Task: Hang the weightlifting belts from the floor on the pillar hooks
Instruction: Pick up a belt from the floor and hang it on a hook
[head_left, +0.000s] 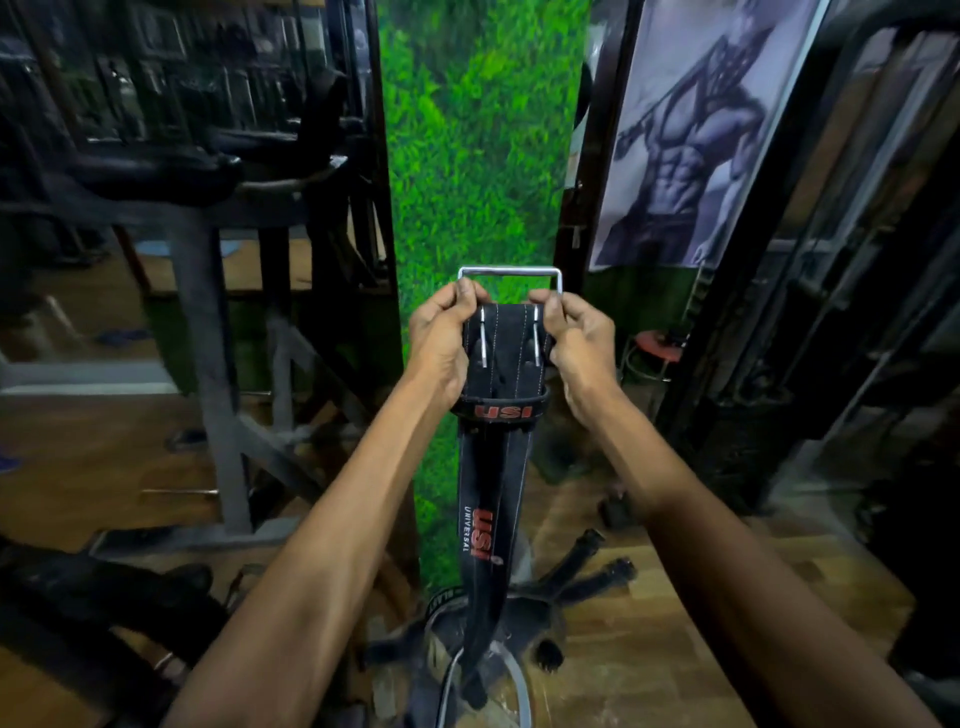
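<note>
- In front of the green pillar (483, 156), the belt (493, 467) hangs straight down from the grip, long axis vertical; its steel buckle (510, 272) stands uppermost
- The left hand (441, 338) and right hand (576, 343) pinch its top corners, level and equally near; no hook is visible
- Black suede, white stitching, red USI lettering; more belts lie heaped on the floor below

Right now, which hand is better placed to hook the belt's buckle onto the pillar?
Neither clearly: left hand and right hand grip the belt symmetrically below the buckle. No hook is visible.
</note>
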